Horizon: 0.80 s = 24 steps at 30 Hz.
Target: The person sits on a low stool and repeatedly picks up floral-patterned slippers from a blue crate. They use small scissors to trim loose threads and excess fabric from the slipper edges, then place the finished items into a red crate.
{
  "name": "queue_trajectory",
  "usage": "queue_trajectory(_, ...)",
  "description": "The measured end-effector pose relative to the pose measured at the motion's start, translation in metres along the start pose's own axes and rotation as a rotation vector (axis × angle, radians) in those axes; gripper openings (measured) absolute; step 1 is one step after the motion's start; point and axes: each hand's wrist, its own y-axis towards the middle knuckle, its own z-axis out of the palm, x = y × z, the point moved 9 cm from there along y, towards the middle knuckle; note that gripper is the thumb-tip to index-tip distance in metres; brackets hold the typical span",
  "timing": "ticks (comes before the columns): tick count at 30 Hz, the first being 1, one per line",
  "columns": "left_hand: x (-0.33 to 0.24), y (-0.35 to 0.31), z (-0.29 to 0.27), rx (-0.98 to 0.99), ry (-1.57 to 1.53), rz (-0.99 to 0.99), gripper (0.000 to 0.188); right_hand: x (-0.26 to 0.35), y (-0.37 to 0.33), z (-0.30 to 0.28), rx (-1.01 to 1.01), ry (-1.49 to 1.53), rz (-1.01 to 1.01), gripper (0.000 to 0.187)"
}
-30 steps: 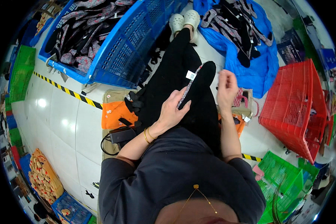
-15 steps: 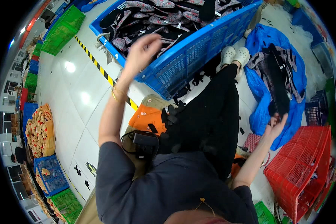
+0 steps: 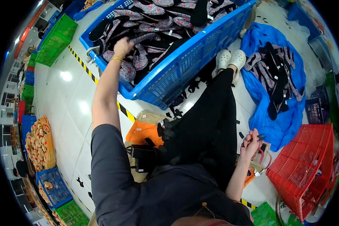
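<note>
My left hand (image 3: 124,48) reaches into a big blue plastic crate (image 3: 177,69), its fingers closed on a floral-and-black fabric piece (image 3: 144,38) that is blurred. Around it lie many similar long, rounded pieces (image 3: 154,27) with white tags. My right hand (image 3: 249,144) is raised beside my right leg, fingers curled round a small dark pointed tool (image 3: 260,138), perhaps snips; most of it is hidden. Beyond that hand, several black and floral pieces (image 3: 278,83) are spread on a blue plastic sheet (image 3: 258,109) on the floor.
Red crates (image 3: 301,154) stand at the right. An orange cloth (image 3: 143,132) and a black box-shaped device (image 3: 144,156) lie by my left hip. Black scraps (image 3: 175,112) litter the floor. Green crates (image 3: 56,43) and a heap of tan plush toys (image 3: 40,143) are at the left.
My left hand has gone from above the crate's edge down onto the pieces inside. My right hand has let go of a black piece on the sheet and drawn back toward me.
</note>
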Motion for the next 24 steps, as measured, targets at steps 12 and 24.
queue_trajectory(12, -0.29, -0.268, -0.236, -0.573, -0.341, 0.922, 0.046, 0.016, -0.054, 0.136, 0.493, -0.143, 0.137, 0.035)
queue_trajectory(24, -0.376, -0.47, -0.087, -0.295, -0.304, 1.86, 0.013, -0.056, -0.061, 0.104, 0.415, -0.162, 0.516, 0.005)
